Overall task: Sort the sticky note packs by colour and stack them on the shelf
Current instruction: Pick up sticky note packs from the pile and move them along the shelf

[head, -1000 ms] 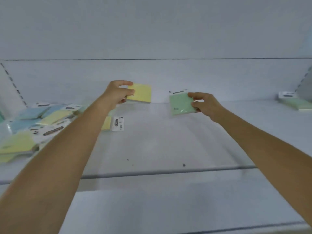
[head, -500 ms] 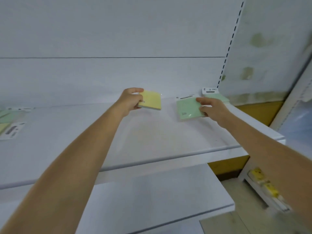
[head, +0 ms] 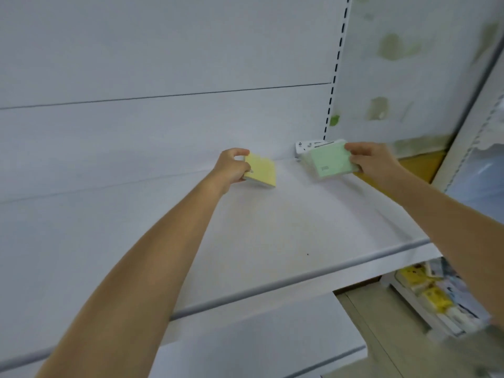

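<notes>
Two hands are busy: our left hand (head: 233, 167) is pinching the yellow pack (head: 260, 171) low over the shelf (head: 272, 227), apart from the greens. Our right hand (head: 373, 162) is gripping the green pack (head: 330, 162), which we're matching to the green pile (head: 308, 145) in the corner. Half a second ago it was hanging just left of that pile; now it's overlapping it.

place: retail shop aisle | white metal display shelf (head: 272, 241) beneath the fingers (head: 360, 147) of the right hand (head: 373, 162) | white upright with black bracket slots (head: 336, 69) rising just above them | small yellow packaged goods (head: 436, 297) racked on another unit well below, to their right
</notes>
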A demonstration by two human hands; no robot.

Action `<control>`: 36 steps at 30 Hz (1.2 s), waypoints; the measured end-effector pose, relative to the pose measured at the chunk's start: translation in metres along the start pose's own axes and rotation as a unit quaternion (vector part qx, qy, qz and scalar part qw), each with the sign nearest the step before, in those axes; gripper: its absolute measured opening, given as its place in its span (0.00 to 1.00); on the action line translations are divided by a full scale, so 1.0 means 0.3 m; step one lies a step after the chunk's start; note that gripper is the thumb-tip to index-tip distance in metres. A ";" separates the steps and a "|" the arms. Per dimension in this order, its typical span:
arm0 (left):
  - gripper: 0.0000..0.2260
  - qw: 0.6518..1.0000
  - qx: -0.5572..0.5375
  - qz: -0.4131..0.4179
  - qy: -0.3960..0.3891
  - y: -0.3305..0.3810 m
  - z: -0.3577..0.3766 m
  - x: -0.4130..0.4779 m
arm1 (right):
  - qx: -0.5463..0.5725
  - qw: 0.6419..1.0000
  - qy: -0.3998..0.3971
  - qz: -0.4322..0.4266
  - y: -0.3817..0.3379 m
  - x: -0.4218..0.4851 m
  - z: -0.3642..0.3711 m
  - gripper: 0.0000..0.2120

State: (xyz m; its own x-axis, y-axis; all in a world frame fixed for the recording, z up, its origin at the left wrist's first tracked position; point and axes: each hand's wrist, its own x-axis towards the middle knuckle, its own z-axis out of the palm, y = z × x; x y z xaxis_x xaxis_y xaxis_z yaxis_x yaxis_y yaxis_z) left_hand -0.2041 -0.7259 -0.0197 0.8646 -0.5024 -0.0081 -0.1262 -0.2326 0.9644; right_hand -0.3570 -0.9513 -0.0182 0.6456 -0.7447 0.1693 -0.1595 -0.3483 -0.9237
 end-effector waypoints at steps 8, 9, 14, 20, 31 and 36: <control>0.19 0.997 0.002 -0.010 0.074 -0.010 0.116 0.083 | -0.069 0.996 -0.050 -0.001 0.032 0.238 0.014 0.16; 0.19 0.996 0.009 -0.010 0.085 -0.016 0.121 0.089 | -0.081 0.995 -0.063 -0.004 0.037 0.248 0.021 0.16; 0.18 0.990 0.042 -0.015 0.133 -0.045 0.133 0.094 | -0.194 0.977 -0.064 -0.055 0.064 0.249 0.040 0.17; 0.15 0.955 0.258 0.068 0.127 -0.050 0.150 0.075 | -0.277 0.952 -0.114 -0.064 0.073 0.232 0.062 0.16; 0.21 0.919 0.381 0.074 0.067 -0.103 0.166 0.038 | -0.372 0.822 -0.259 -0.345 0.041 -0.051 0.178 0.26; 0.20 0.904 0.416 0.074 0.065 -0.106 0.173 0.029 | -0.385 0.840 -0.292 -0.246 0.052 -0.077 0.189 0.28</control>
State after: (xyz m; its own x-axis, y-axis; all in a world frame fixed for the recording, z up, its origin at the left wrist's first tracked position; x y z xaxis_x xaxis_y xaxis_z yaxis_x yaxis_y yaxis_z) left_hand -0.2177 -0.7660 -0.0643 0.8512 -0.4896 0.1889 -0.5208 -0.7437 0.4192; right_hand -0.3321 -0.9073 -0.0559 0.9954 -0.0744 0.0596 -0.0568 -0.9650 -0.2562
